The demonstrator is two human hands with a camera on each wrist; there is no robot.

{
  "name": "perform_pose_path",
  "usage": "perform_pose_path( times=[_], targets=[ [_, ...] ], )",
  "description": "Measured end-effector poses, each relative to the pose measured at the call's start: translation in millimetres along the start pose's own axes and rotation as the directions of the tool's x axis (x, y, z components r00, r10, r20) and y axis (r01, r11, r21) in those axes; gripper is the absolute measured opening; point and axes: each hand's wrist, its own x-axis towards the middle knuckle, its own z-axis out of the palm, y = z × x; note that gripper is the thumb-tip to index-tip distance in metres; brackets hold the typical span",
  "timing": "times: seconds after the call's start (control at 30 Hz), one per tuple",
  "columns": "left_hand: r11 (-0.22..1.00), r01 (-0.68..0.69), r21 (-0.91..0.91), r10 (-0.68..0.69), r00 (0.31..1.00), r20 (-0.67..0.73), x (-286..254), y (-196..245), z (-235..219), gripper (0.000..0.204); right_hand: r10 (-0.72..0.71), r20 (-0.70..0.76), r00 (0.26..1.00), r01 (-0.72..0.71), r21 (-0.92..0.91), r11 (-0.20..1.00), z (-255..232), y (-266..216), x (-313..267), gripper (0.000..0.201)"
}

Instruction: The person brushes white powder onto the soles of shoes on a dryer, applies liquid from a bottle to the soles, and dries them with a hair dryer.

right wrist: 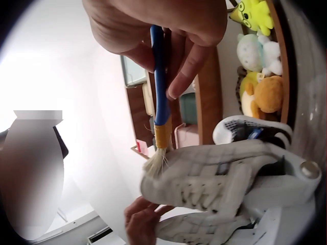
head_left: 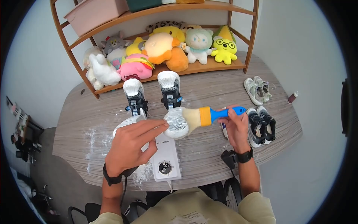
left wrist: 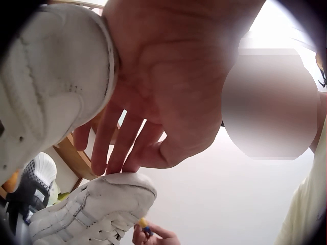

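In the head view, a white shoe (head_left: 176, 123) stands sole-side up front on a white device (head_left: 166, 151) with a 48°C display. The left hand (head_left: 132, 143) reaches in with extended fingers, their tips touching the shoe's toe. From the other side, the right hand (head_left: 236, 128) grips the blue handle of a brush (head_left: 205, 116); its pale bristles lie against the toe. The right wrist view shows those bristles (right wrist: 156, 164) on the upper of the shoe (right wrist: 204, 173). A second white shoe (left wrist: 56, 76) fills the upper left of the left wrist view, beside the left hand (left wrist: 168, 76).
Two black-and-white shoes (head_left: 169, 89) stand toe-up behind. To the right are black shoes (head_left: 256, 128), pale green shoes (head_left: 254, 91) and a small bottle (head_left: 292, 98). A wooden shelf (head_left: 216, 68) with plush toys borders the back. White powder marks the table (head_left: 89, 119).
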Motion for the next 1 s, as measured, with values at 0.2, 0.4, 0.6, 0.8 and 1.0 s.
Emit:
perform_pose_path(
  times=[0.2,0.4,0.6,0.8,1.0],
  targets=[
    [1.000,0.022,0.004,-0.022,1.000,0.006,1.8,3.1,2.4,0.047,0.080,-0.066,0.995,-0.091,-0.177,0.980,-28.5,23.8,20.8,0.019],
    [0.999,0.052,-0.013,-0.052,0.999,-0.011,2.2,6.6,4.1,0.048,0.140,-0.040,0.989,-0.128,0.216,0.968,-37.7,27.4,38.0,0.018],
    [0.995,0.073,-0.062,-0.072,0.997,0.024,0.8,4.6,0.1,0.050,0.290,-0.066,0.955,-0.274,0.192,0.942,-26.9,60.1,45.0,0.018],
    [0.994,0.096,-0.056,-0.094,0.995,0.040,0.1,5.6,-2.2,0.050,0.095,-0.230,0.969,-0.124,-0.113,0.986,-37.6,69.7,53.2,0.019],
    [0.994,0.095,-0.047,-0.094,0.995,0.028,-0.5,5.0,-1.6,0.050,0.100,-0.204,0.974,-0.059,0.196,0.979,-38.4,67.5,45.7,0.018]
  ],
)
